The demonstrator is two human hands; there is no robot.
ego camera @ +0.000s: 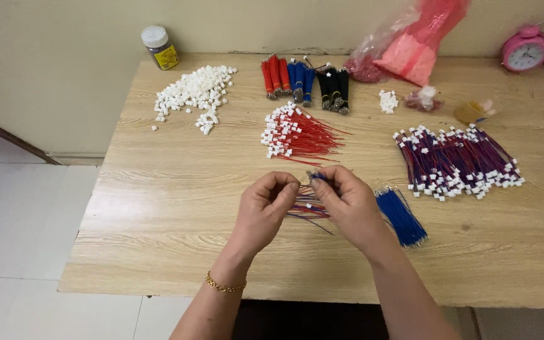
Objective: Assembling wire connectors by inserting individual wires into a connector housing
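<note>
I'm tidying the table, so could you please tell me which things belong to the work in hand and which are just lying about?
In use:
left hand and right hand pinching thin wires
loose blue wires
white connectors
red wires

Lying about:
pink alarm clock
small jar
pink plastic bag

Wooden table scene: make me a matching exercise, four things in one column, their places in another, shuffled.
1. loose white plastic connectors
2. pink round alarm clock
3. bundle of bare blue wires
4. red wires with white connectors

A. far right corner
B. middle of wooden table, beyond the hands
C. far left
D. beside right hand

Pairs: 1-C, 2-A, 3-D, 4-B
</note>
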